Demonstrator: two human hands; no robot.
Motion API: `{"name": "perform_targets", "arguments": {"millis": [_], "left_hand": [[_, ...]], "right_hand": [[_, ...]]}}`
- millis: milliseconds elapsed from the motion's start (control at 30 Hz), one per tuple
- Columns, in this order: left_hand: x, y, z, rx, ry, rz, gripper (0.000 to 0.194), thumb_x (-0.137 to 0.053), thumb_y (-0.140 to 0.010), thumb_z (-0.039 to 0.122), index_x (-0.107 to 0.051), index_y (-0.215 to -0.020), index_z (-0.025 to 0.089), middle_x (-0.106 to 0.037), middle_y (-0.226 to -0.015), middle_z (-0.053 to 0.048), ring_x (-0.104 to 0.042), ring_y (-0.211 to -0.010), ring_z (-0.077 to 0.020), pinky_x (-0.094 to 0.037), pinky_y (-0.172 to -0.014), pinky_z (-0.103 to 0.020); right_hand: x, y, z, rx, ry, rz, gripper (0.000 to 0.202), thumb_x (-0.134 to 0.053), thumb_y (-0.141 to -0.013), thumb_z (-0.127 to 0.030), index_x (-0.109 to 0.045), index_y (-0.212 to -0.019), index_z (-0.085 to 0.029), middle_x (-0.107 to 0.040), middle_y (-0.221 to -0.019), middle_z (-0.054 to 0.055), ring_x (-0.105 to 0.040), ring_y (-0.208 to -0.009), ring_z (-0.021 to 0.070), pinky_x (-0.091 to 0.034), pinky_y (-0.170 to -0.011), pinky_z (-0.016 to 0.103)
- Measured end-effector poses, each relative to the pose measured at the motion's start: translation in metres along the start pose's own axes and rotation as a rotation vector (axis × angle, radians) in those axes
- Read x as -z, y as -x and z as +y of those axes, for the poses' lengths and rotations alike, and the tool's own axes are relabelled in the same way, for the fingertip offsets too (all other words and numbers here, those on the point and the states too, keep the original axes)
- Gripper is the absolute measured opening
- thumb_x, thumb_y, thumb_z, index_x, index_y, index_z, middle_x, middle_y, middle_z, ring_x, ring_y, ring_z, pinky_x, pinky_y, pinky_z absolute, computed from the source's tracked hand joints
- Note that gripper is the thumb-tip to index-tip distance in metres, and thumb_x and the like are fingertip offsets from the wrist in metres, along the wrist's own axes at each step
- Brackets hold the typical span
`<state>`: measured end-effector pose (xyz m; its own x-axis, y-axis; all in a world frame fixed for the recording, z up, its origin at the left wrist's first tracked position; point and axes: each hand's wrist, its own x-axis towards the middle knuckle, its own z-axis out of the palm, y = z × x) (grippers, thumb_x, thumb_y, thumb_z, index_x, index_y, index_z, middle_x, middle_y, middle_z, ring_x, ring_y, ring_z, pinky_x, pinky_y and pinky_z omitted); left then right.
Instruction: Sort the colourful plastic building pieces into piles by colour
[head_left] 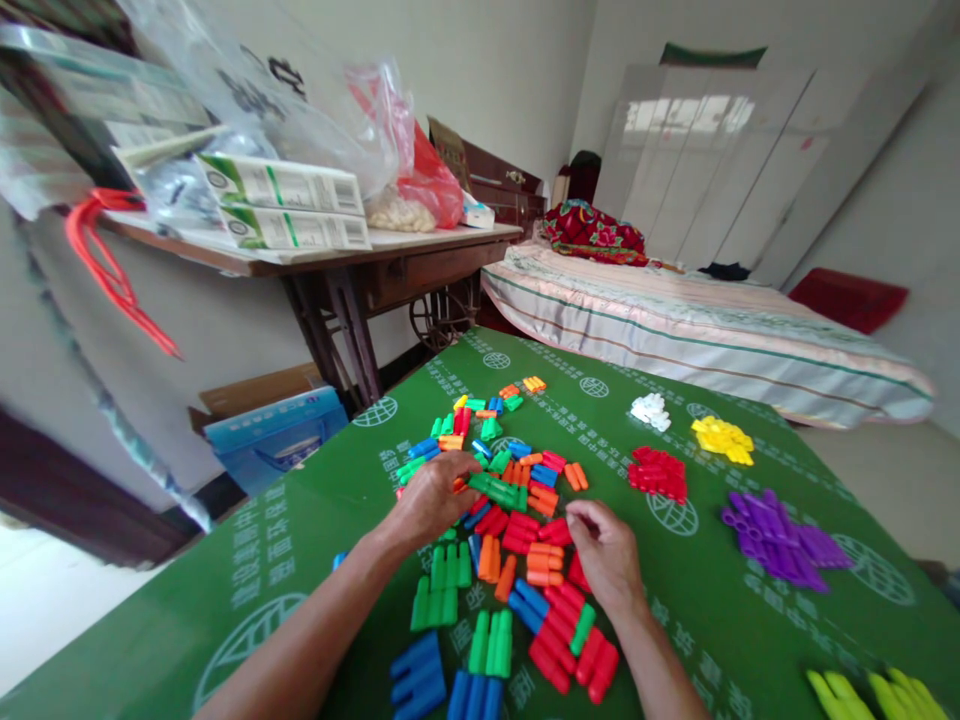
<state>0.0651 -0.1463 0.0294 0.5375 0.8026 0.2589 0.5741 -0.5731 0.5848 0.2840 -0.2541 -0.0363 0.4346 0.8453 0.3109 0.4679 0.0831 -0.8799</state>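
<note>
The left hand point(439, 490) curls with fingertips at a green block point(496, 489), the right hand point(606, 555) with fingers bent together by a red block point(555, 532); I cannot tell whether either grips anything. Mixed blocks point(517, 470) spread over the green table point(724, 625), 4 single-colour piles point(780, 540) farther right. Left, a blue container point(274, 440) sits beneath a desk point(420, 265) bearing 2 cartons point(300, 188) and a red bag point(435, 185), contents hidden; beyond, a bed point(675, 325), then a wardrobe point(682, 170).

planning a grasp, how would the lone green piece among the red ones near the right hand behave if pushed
The green piece looks like molded plastic, so probably stiff and light. It's shiny, so perhaps slippery. Its rounded shape might roll, though adjacent red pieces may block it.
</note>
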Motion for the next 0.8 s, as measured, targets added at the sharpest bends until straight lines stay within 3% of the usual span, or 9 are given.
{"name": "perform_targets", "arguments": {"millis": [167, 500, 800], "left_hand": [[0.002, -0.003, -0.005, 0.018, -0.01, 0.006, 0.016, -0.054, -0.069, 0.025, -0.063, -0.082, 0.019, -0.067, -0.087, -0.003, -0.061, -0.08, -0.017, -0.049, -0.071, -0.027], [0.002, -0.003, -0.006, 0.018, -0.046, -0.002, 0.03, -0.059, -0.067, 0.028, -0.066, -0.094, 0.018, -0.067, -0.095, -0.006, -0.062, -0.088, -0.0201, -0.05, -0.077, -0.03], [-0.009, 0.006, 0.02, -0.145, 0.032, 0.007, 0.027, -0.059, -0.072, 0.024, -0.067, -0.097, 0.019, -0.066, -0.099, -0.007, -0.062, -0.092, -0.0192, -0.05, -0.081, -0.031]], "right_hand": [[-0.002, -0.003, -0.003, 0.031, 0.001, 0.011, 0.018, -0.051, -0.078, -0.026, -0.068, -0.078, -0.021, -0.068, -0.078, 0.002, -0.063, -0.073, 0.0161, -0.049, -0.068, 0.025], [-0.002, -0.004, -0.001, 0.016, -0.008, 0.01, 0.017, -0.052, -0.077, -0.027, -0.068, -0.077, -0.02, -0.068, -0.078, 0.002, -0.063, -0.075, 0.0165, -0.048, -0.069, 0.025], [-0.002, 0.0, -0.015, 0.004, -0.085, -0.014, 0.024, -0.055, -0.08, -0.038, -0.069, -0.085, -0.019, -0.069, -0.077, 0.004, -0.064, -0.073, 0.0161, -0.049, -0.063, 0.023]]}}
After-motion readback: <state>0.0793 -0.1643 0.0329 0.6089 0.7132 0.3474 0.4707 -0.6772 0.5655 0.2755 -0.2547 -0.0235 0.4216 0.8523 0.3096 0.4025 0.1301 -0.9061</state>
